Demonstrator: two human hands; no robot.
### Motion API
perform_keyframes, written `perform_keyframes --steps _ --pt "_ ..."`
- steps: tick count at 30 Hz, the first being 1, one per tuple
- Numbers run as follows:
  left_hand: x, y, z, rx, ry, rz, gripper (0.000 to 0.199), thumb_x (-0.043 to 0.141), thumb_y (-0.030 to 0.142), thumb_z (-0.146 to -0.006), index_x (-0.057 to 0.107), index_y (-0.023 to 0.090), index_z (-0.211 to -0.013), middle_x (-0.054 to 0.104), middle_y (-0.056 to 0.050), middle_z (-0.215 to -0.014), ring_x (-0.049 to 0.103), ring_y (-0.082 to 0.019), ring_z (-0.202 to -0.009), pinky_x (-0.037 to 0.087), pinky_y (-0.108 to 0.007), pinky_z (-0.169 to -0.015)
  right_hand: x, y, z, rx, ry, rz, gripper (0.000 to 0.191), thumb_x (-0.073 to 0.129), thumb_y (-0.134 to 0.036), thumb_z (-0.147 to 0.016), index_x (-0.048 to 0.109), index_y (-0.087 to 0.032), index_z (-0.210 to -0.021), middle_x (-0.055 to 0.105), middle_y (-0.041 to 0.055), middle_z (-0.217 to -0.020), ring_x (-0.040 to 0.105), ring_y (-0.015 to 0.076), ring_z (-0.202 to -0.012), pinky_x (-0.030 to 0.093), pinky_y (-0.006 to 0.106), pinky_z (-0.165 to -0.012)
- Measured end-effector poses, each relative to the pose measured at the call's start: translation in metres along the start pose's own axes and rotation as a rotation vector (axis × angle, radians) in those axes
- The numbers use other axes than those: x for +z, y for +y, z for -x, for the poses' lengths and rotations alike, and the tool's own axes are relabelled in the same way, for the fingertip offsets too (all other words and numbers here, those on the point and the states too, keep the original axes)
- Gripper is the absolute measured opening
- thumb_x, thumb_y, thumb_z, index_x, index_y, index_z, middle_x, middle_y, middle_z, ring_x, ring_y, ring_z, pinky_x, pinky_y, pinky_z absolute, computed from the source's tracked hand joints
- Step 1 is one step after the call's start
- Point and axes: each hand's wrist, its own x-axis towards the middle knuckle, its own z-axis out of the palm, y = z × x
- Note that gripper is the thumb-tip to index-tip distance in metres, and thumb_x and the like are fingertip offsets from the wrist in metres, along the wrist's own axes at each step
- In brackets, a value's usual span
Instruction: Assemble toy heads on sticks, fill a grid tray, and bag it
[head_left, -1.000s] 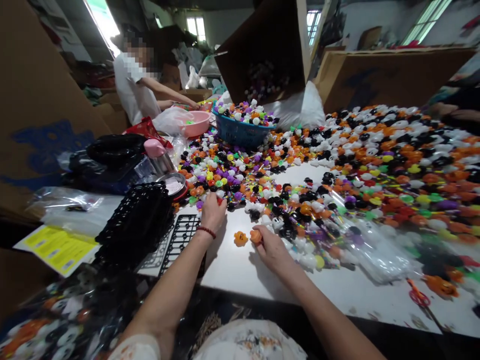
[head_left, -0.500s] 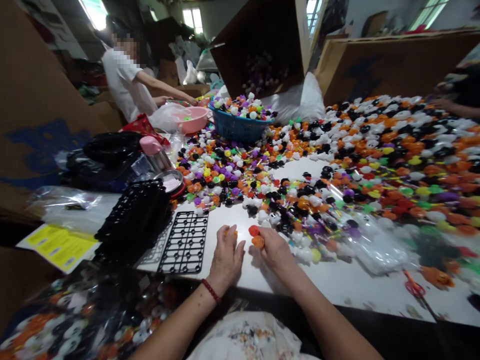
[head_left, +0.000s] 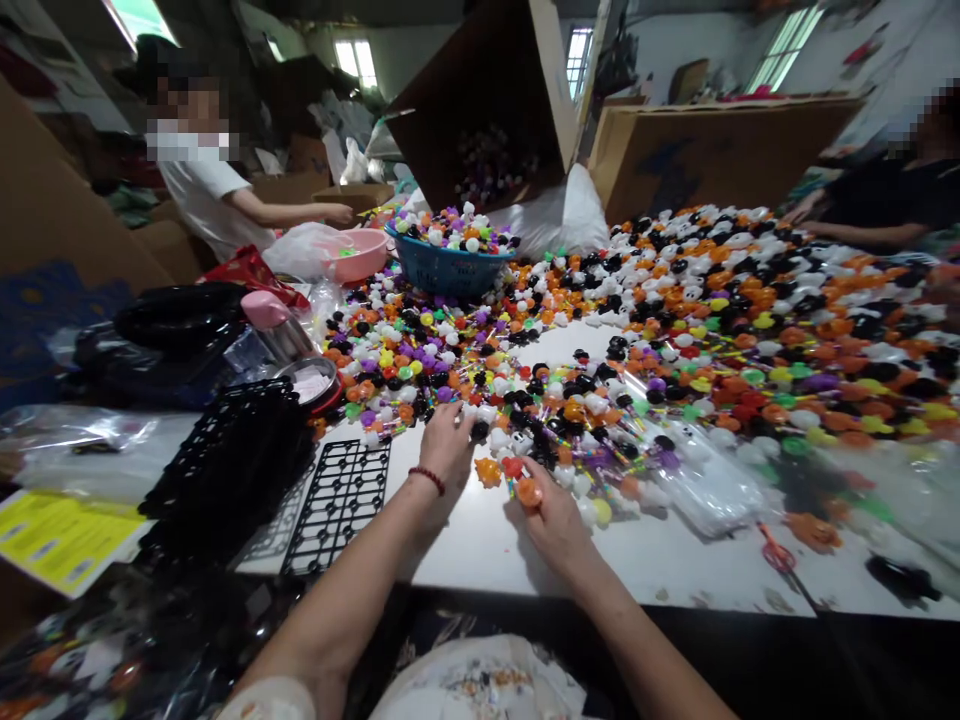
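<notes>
Counter (head_left: 465, 555): bears colourful pile (head_left: 439, 362)
Right hand (head_left: 556, 520): you pinch orange figure (head_left: 529, 492)
Left hand (head_left: 447, 447): you reach in, grip unclear

Tray grid (head_left: 339, 505) matt black plastic; basin (head_left: 450, 268) smooth blue plastic.

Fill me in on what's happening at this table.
A person's left hand reaches to the near edge of the pile of small colourful figures. The right hand holds an orange piece over the white tabletop. A black plastic grid lies on the left. Beyond, a person in a white shirt works near a pink basin.
</notes>
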Motion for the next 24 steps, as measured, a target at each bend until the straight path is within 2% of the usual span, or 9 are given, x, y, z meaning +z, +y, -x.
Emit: perform_keyframes --steps 3,6,9,13,15,17,20,22,24 --pt "0.013 -0.006 -0.029 -0.017 -0.077 -0.047 0.027 0.066 0.032 -0.081 0.069 0.017 -0.103 0.067 -0.011 -0.101 0.062 -0.024 -0.098 0.047 -0.035 -0.09 -0.003 0.001 -0.002 -0.025 -0.014 -0.003 0.053 0.049 -0.013 -0.079 0.058 -0.018 -0.131 0.067 0.0114 -0.124 0.063 0.0274 -0.114 0.052 0.044 -0.098" --pt "0.019 -0.015 -0.039 -0.065 -0.102 -0.062 0.019 0.065 0.031 -0.08 0.068 0.016 -0.091 0.066 -0.008 -0.085 0.062 -0.023 -0.083 0.049 -0.034 -0.081 -0.01 0.002 -0.003 -0.057 -0.019 -0.01 0.048 0.049 -0.012 -0.079 0.064 -0.018 -0.124 0.07 0.0111 -0.114 0.066 0.0261 -0.105 0.054 0.042 -0.093" --pt "0.013 -0.023 -0.035 -0.093 -0.079 -0.053 0.02 0.051 0.028 -0.087 0.065 0.015 -0.094 0.065 -0.008 -0.084 0.061 -0.022 -0.081 0.049 -0.036 -0.08 -0.02 0.002 -0.003 -0.017 -0.012 -0.022 0.041 0.053 -0.014 -0.081 0.067 -0.019 -0.119 0.071 0.01 -0.11 0.066 0.0263 -0.1 0.054 0.041 -0.088" --pt "0.005 -0.024 -0.024 0.014 -0.082 -0.01 0.032 0.048 0.025 -0.09 0.061 0.016 -0.118 0.061 -0.012 -0.113 0.058 -0.023 -0.107 0.044 -0.037 -0.099 -0.022 0.0 -0.003 0.011 -0.027 -0.046 0.03 0.058 -0.017 -0.082 0.069 -0.02 -0.109 0.072 0.0078 -0.106 0.067 0.0261 -0.097 0.054 0.04 -0.085" --pt "0.006 -0.022 -0.022 0.071 -0.124 0.022 0.033 0.052 0.027 -0.089 0.062 0.019 -0.12 0.057 -0.011 -0.119 0.057 -0.022 -0.11 0.042 -0.035 -0.103 -0.018 -0.001 -0.004 -0.007 -0.039 -0.046 0.029 0.059 -0.017 -0.082 0.069 -0.02 -0.109 0.072 0.0081 -0.103 0.067 0.0256 -0.095 0.054 0.039 -0.084" --pt "0.011 -0.018 -0.023 0.079 -0.153 0.048 0.027 0.059 0.029 -0.085 0.067 0.02 -0.109 0.058 -0.01 -0.113 0.059 -0.022 -0.104 0.043 -0.036 -0.103 -0.014 -0.002 -0.003 -0.041 -0.057 -0.036 0.03 0.06 -0.018 -0.083 0.068 -0.019 -0.111 0.072 0.0089 -0.103 0.067 0.0254 -0.094 0.055 0.039 -0.084" --pt "0.014 -0.013 -0.027 0.012 -0.129 0.09 0.014 0.067 0.024 -0.077 0.068 0.018 -0.089 0.06 -0.009 -0.098 0.06 -0.025 -0.098 0.044 -0.04 -0.101 -0.01 -0.002 0.0 -0.084 -0.08 -0.009 0.034 0.06 -0.019 -0.083 0.067 -0.019 -0.116 0.071 0.011 -0.11 0.067 0.0268 -0.1 0.054 0.041 -0.088" --pt "0.01 -0.011 -0.026 -0.058 -0.087 0.14 0.012 0.066 0.023 -0.077 0.066 0.018 -0.088 0.061 -0.008 -0.091 0.06 -0.025 -0.095 0.047 -0.041 -0.096 -0.013 -0.001 0.003 -0.062 -0.054 0.003 0.037 0.057 -0.019 -0.083 0.065 -0.018 -0.119 0.07 0.0122 -0.115 0.066 0.0276 -0.105 0.053 0.042 -0.091" --pt "0.002 -0.009 -0.019 -0.128 -0.042 0.198 0.017 0.055 0.029 -0.086 0.063 0.018 -0.097 0.062 -0.008 -0.088 0.062 -0.022 -0.088 0.052 -0.039 -0.086 -0.019 0.0 0.005 0.0 -0.02 0.0 0.04 0.054 -0.018 -0.082 0.064 -0.018 -0.121 0.07 0.0118 -0.115 0.067 0.0275 -0.103 0.053 0.042 -0.089"
